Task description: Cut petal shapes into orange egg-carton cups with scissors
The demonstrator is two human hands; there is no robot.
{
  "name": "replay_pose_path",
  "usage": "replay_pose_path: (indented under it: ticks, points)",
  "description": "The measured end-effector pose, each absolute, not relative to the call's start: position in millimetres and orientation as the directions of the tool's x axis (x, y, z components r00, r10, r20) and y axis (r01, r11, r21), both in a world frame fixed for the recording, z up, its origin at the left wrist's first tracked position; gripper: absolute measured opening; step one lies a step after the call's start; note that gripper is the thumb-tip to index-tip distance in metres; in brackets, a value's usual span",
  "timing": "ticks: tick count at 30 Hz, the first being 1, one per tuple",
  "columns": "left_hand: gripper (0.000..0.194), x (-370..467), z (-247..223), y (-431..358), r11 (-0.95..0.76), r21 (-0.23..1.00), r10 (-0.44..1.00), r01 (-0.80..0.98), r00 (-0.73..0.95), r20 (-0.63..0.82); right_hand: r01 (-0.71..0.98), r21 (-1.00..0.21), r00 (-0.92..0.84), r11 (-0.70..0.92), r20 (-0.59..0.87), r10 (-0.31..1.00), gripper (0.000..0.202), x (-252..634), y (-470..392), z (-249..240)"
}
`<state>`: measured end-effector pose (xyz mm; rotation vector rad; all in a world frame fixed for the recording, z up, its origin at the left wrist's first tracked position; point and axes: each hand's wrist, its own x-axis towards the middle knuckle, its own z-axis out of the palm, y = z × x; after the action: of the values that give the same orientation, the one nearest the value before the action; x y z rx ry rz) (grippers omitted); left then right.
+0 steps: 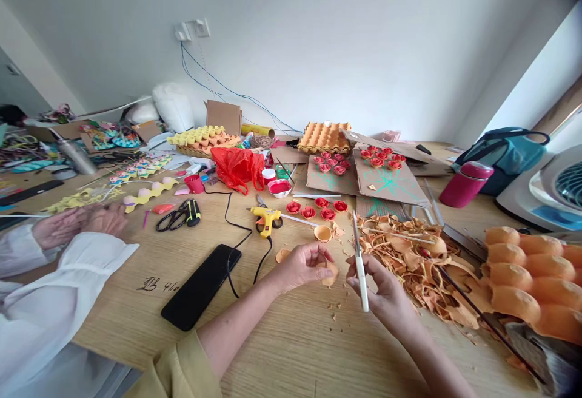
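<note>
One pair of white-handled scissors (362, 283) in the right hand (382, 286); one orange piece (331, 276) in the left hand (304, 268). Beyond the left hand I count five loose red flowers (308, 212), one yellow glue gun (269, 218), one red bag (239, 170). Left of it, near: one black phone (201, 287); farther, one red cup (194, 184). Well right of the right hand: one pink bottle (466, 185).

Head view, forward and down (table (291, 343) close).

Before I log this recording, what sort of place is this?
Probably a craft workroom: red flowers sit on cardboard, a yellow glue gun lies on the table, and the right hand holds white-handled scissors beside orange cuttings.
</note>
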<state>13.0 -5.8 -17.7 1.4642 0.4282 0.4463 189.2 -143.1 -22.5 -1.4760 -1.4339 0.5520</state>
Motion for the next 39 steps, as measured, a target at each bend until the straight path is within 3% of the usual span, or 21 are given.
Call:
replay_pose_path:
  ticks: [8, 15, 19, 27, 32, 39]
  points:
    - [0.044, 13.7, -13.5, -19.6, -0.081, 0.994, 0.477, 0.068, 0.879, -0.021, 0.217, -0.962, 0.215, 0.167, 0.213, 0.953, 0.023, 177.6, -138.8, -28.9]
    - [0.073, 14.9, -12.5, -26.6, -0.164, 0.986, 0.445, -0.005, 0.892, 0.079, -0.043, -0.983, 0.281, 0.176, 0.157, 0.947, 0.035, 180.7, -136.2, -31.5]
    - [0.068, 19.4, -15.7, -28.8, 0.119, 0.990, 0.466, -0.080, 0.884, 0.015, -0.091, -0.981, 0.347, 0.174, 0.132, 0.928, 0.041, 179.5, -136.1, -24.1]
    - [0.054, 25.8, -30.2, -26.7, 0.591, 0.782, 0.459, -0.197, 0.879, -0.126, -0.031, -0.970, 0.413, 0.241, 0.207, 0.887, 0.035, 173.4, -138.9, -23.9]
    - [0.044, 32.3, -33.7, -36.4, 0.709, 0.689, 0.359, -0.152, 0.918, -0.167, 0.067, -0.960, 0.415, 0.271, 0.273, 0.868, 0.029, 173.4, -139.9, -32.0]
    - [0.041, 37.9, -33.0, -48.1, 0.750, 0.617, 0.446, -0.239, 0.871, -0.206, 0.255, -0.919, 0.362, 0.301, 0.379, 0.852, 0.022, 170.1, -139.0, -35.1]
